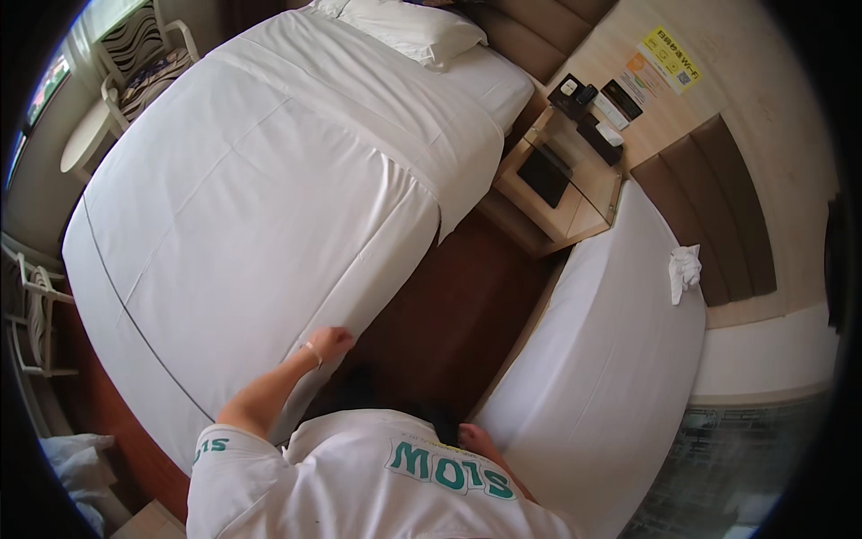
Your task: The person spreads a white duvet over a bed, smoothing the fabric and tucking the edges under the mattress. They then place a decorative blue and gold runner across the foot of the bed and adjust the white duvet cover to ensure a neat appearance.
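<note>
A large bed spread with a white cover (233, 207) fills the left and middle, its top part folded back in creases below a white pillow (404, 31). My left hand (331, 343), with a pale band at the wrist, is closed at the cover's near right edge. Whether cloth is pinched in its fingers is hidden. A thin dark line runs across the cover near its left end. My right hand (473, 439) is low in front of my white shirt, beside the second white bed (575, 377). The shirt and arm mostly hide its fingers.
A wooden nightstand (561, 193) with a glass top stands between the beds, holding a tissue box (602, 139) and small dark items. A crumpled white cloth (685, 272) lies on the second bed. Chairs and a small round table (85, 139) are at left.
</note>
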Demonstrator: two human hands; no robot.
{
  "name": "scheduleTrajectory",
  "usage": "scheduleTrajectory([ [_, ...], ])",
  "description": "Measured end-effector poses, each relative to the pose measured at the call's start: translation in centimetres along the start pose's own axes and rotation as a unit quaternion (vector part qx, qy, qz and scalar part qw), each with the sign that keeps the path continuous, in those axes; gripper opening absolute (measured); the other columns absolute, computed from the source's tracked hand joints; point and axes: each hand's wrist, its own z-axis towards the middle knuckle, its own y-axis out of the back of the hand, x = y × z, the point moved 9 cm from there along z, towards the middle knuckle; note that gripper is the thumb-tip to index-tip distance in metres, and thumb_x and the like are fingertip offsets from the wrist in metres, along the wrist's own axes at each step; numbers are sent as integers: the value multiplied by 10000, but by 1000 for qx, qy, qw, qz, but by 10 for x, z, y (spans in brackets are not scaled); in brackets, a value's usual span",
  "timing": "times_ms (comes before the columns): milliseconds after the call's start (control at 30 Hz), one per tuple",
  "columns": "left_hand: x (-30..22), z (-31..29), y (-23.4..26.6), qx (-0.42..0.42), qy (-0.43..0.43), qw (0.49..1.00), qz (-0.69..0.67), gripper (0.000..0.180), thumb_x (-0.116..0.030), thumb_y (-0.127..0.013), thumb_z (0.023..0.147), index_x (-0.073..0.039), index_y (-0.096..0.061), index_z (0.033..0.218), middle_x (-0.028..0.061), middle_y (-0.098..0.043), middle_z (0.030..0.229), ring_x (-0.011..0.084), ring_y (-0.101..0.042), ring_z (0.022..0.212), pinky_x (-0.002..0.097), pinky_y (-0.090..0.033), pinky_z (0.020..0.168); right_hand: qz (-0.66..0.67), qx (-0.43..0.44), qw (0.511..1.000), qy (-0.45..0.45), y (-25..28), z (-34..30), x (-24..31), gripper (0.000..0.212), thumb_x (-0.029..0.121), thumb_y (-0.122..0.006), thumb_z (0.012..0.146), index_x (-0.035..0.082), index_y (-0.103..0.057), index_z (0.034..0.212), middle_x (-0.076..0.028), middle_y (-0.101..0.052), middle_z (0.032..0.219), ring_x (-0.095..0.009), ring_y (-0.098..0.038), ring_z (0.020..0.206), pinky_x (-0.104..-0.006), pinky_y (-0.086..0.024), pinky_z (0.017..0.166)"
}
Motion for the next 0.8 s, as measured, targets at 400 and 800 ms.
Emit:
scheduleTrajectory([
  [400, -111, 357, 36, -255, 115, 726, -629, 475, -170, -587, 779, -67, -405, 1205, 79, -472, 1171, 193, -502, 989, 375, -477, 744, 6, 20, 982, 188, 301, 253, 43, 249, 128, -530, 799, 34, -568, 1026, -121, -610, 793, -141, -579, 720, -267, -460, 660],
  [800, -92, 392, 20, -386, 288, 551, -681, 320, -262, -575, 798, -53, -510, 1031, 40, -532, 1015, 179, -520, 895, 327, -511, 630, -92, -158, 928, 323, 493, 579, 458, 248, 94, -549, 775, -23, -569, 993, -131, -623, 892, -181, -606, 778, -271, -470, 650],
])
